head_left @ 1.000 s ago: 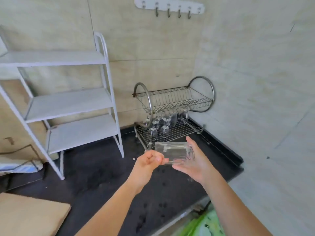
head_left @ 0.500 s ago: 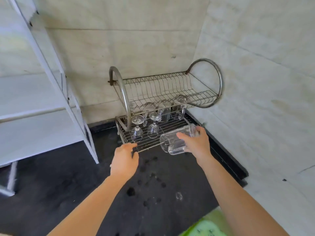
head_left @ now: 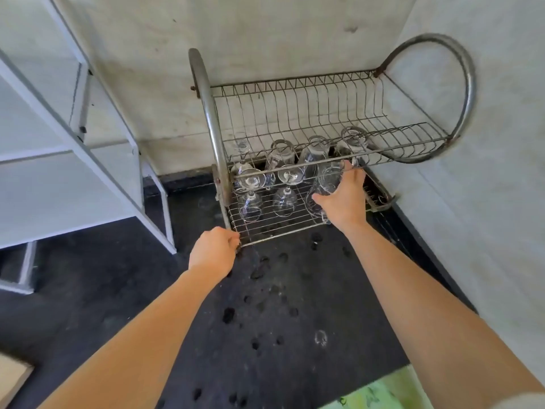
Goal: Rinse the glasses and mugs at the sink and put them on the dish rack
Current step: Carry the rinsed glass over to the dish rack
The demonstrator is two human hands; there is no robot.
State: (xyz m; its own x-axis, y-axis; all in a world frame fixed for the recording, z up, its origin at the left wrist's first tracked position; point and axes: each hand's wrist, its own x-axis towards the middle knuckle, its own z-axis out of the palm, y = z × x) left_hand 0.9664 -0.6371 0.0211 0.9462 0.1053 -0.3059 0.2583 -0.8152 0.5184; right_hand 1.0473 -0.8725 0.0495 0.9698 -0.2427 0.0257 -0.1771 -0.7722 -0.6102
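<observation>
A two-tier metal dish rack point(head_left: 298, 233) stands in the corner on a dark wet counter point(head_left: 265, 305). Its lower tier holds several upturned wine glasses point(head_left: 284, 200) and tumblers point(head_left: 315, 152). My right hand point(head_left: 345, 199) grips a clear glass mug point(head_left: 326, 187), held mouth-down over the right side of the lower tier, under the upper tier's front bar. My left hand point(head_left: 215, 250) is closed around the rack's front left corner. The upper tier point(head_left: 324, 113) is empty.
A white metal shelf unit point(head_left: 73, 160) stands left of the rack. Tiled walls close in behind and to the right. Water drops dot the counter before the rack. A green item point(head_left: 374, 394) shows at the bottom edge.
My right hand has carried the mug forward and turned it mouth-down inside the lower tier. My left hand has reached to the rack's front corner and closed on it. The view moved closer.
</observation>
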